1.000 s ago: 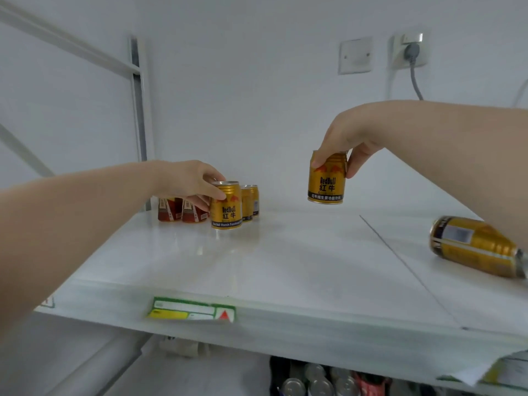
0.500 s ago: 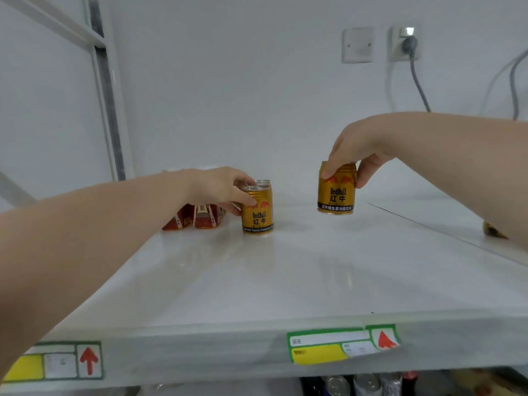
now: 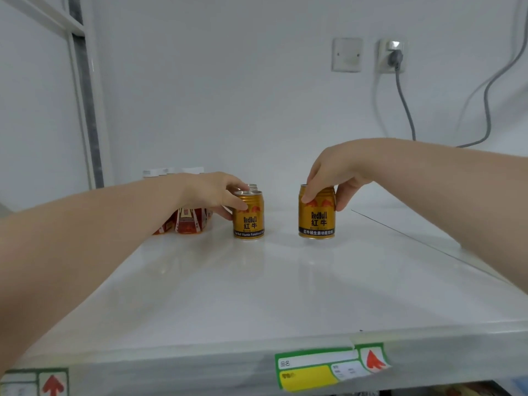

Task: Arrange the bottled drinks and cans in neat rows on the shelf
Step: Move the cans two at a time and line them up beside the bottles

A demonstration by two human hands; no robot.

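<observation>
Two closed grips: left hand (image 3: 210, 192) round left can (image 3: 248, 220), right hand (image 3: 335, 171) round right can (image 3: 316, 217).

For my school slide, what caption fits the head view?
Left hand grips left can, right hand grips right can, at shelf.

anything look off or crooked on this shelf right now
The price label on the shelf front edge sits crooked, its red-arrow end torn and lifting. The left Red Bull can and right Red Bull can stand upright; nothing spilled.
</observation>
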